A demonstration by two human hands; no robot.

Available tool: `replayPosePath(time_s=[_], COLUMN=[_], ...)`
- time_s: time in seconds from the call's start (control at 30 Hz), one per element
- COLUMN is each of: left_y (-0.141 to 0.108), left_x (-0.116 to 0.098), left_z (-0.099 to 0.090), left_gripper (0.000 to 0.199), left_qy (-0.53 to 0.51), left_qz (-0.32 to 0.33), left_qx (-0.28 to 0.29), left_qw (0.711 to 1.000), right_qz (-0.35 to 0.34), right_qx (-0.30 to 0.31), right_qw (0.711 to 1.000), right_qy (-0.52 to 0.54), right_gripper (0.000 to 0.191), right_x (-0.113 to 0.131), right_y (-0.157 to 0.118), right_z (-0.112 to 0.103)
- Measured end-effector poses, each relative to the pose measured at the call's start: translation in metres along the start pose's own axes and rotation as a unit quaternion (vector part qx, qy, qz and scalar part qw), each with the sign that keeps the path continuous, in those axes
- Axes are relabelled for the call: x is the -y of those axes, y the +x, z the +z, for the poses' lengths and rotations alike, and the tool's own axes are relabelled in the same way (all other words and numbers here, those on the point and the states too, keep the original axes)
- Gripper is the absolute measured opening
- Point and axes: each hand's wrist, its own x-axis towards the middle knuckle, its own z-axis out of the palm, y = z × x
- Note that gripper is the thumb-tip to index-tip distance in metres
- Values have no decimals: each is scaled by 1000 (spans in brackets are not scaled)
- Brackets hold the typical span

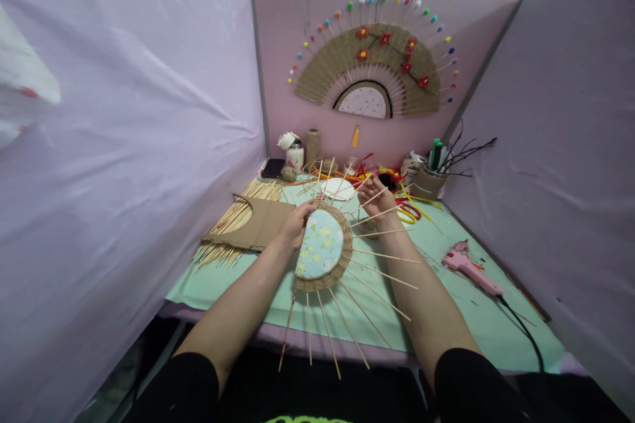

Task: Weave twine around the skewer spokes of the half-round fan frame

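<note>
My left hand [296,223] grips a half-round woven fan [321,246] by its straight edge, near the top corner. Pale blue-green cloth with yellow and white patches covers its middle, and a band of brown twine is woven round the curve. Thin wooden sticks [380,255] fan out from that band, with wide gaps between them. Beyond the upper sticks, my right hand [376,198] is raised with its fingers curled together; what they pinch is too small to make out. A coil of brown twine [368,228] lies on the table below this hand, partly hidden by the sticks.
Left lies cut cardboard [265,217] over a bundle of sticks [218,252]. A pink glue gun [471,269] with a black cord lies right. Behind are a white disc [338,189], red-and-yellow scissors [409,213], a phone [272,168] and a pot of twigs [427,184]. A decorated fan [317,76] hangs on the back panel.
</note>
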Motion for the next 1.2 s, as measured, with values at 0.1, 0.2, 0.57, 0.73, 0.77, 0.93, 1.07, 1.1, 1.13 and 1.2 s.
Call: replayPosePath(time_s=[0.1, 0.2, 0.57, 0.73, 0.77, 0.93, 1.07, 1.1, 1.13, 1.2], left_y=[0, -1, 1, 5, 6, 10, 10, 9, 9, 8], left_x=[0, 3, 17, 4, 1, -13, -19, -20, -20, -20], left_z=[-1, -1, 1, -2, -3, -9, -11, -11, -11, -9], left_gripper=[36, 36, 34, 34, 34, 30, 33, 33, 33, 32], left_qy=[-13, -5, 11, 10, 9, -22, -47, -49, -49, -46], left_qz=[-27, -48, -70, -5, 10, 84, 119, 121, 120, 113], left_qx=[20, 32, 21, -37, -47, -93, -90, -91, -94, -103], left_qw=[999, 998, 997, 999, 999, 992, 988, 987, 987, 987], right_qz=[-6, 2, -4, 14, 28, 139, 267, 289, 302, 308], right_qx=[-5, -3, -7, -23, -21, 9, 99, 116, 127, 140], right_qw=[1000, 1000, 1000, 996, 994, 956, 881, 869, 862, 858], right_qy=[3, 2, -11, -79, -104, -260, -378, -385, -387, -387], right_gripper=[7, 9, 10, 24, 28, 27, 30, 30, 30, 29], right_x=[3, 6, 16, 13, 11, -3, -9, -9, -8, -8], right_y=[0, -1, -4, -2, -1, -4, -13, -15, -16, -19], right_z=[1, 6, 13, 3, 1, -5, -2, -1, 0, 1])
